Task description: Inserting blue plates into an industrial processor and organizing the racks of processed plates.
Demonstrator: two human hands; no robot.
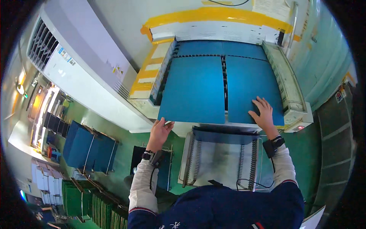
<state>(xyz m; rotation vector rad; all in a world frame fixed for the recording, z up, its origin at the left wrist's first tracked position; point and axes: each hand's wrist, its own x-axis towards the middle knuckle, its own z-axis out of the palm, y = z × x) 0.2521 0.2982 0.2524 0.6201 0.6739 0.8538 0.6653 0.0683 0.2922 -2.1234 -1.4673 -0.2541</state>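
1. squaring up two blue sheets on the machine bed (pixel 293 95), by the look of it – left blue sheet (pixel 192 89) and right blue sheet (pixel 251 87) lying flat side by side with a dark slot between them, near edges hanging just over the front lip.
2. left hand (pixel 160 131) at the near left corner of the left sheet, fingers curled up around the edge, thumb on top – looks like a light pinch on that corner, though can't tell how firm.
3. right hand (pixel 263 114) flat on the lower part of the right sheet, fingers (pixel 259 102) spread a bit and pressed down on the surface, not gripping anything.
4. wire-sided tray (pixel 221 164) sitting right below the front edge, between the forearms, looks bare inside.
5. probably next: needs an even slide or pull with both hands so neither sheet skews, plus keeping the corners lined up with the side guide (pixel 162 72).
6. more blue stacks (pixel 89 147) on a cart off to the left, well apart from both hands.
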